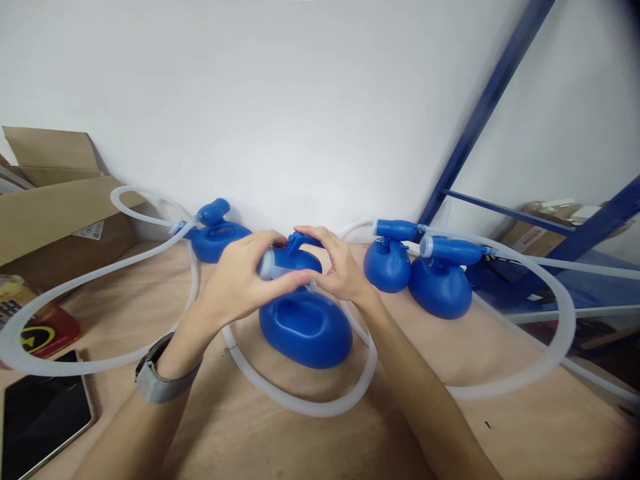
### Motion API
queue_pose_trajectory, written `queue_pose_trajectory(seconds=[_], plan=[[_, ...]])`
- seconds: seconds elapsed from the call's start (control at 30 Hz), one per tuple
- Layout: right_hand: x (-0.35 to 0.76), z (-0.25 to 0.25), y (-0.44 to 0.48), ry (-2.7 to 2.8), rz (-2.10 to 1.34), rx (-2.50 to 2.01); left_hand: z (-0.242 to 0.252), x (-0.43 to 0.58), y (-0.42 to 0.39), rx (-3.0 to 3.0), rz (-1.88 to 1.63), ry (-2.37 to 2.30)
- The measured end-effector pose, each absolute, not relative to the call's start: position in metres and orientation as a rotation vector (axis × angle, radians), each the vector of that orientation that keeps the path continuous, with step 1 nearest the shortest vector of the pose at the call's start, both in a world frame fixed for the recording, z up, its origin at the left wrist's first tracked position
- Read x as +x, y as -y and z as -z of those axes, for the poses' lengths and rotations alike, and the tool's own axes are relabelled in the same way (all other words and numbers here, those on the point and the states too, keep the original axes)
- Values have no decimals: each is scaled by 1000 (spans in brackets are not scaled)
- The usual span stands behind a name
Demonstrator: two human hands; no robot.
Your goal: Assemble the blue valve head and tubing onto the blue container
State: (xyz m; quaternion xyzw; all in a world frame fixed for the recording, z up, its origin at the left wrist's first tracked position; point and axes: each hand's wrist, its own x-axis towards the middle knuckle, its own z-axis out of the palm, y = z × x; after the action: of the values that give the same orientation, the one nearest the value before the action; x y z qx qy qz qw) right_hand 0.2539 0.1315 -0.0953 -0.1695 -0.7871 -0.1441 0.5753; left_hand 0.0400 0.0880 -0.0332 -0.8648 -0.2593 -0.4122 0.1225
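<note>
In the middle of the table stands a blue plastic urinal bottle (306,330) with a rounded, hollowed body. My left hand (240,270) grips the blue funnel-shaped piece (295,261) at the bottle's top, beside its pale translucent cap (267,265). The left thumb lies across the front of that piece. My right hand (340,263) is closed around its other end, fingers curled over the top and thumb toward the left thumb. Part of the piece is hidden by my fingers. A translucent white hose (320,408) loops on the table around the bottle's front.
Another blue bottle (220,241) with a hose stands at the back left; two more bottles (387,267) stand on the right, their hoses looping outward. A cardboard box (55,220), a tablet (45,407) and a red-and-yellow package (55,327) lie left. A blue metal rack (480,120) rises right.
</note>
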Motion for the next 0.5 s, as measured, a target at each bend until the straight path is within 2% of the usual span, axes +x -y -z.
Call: queue_pose_trajectory(seconds=[0.13, 0.3, 0.5], plan=[[251, 93, -132, 1795, 111, -486, 37, 44, -88, -2536, 1106, 675], [241, 91, -128, 1693, 32, -504, 38, 50, -89, -2473, 1304, 574], [233, 93, -121, 1609, 249, -472, 39, 55, -81, -2376, 1472, 692]])
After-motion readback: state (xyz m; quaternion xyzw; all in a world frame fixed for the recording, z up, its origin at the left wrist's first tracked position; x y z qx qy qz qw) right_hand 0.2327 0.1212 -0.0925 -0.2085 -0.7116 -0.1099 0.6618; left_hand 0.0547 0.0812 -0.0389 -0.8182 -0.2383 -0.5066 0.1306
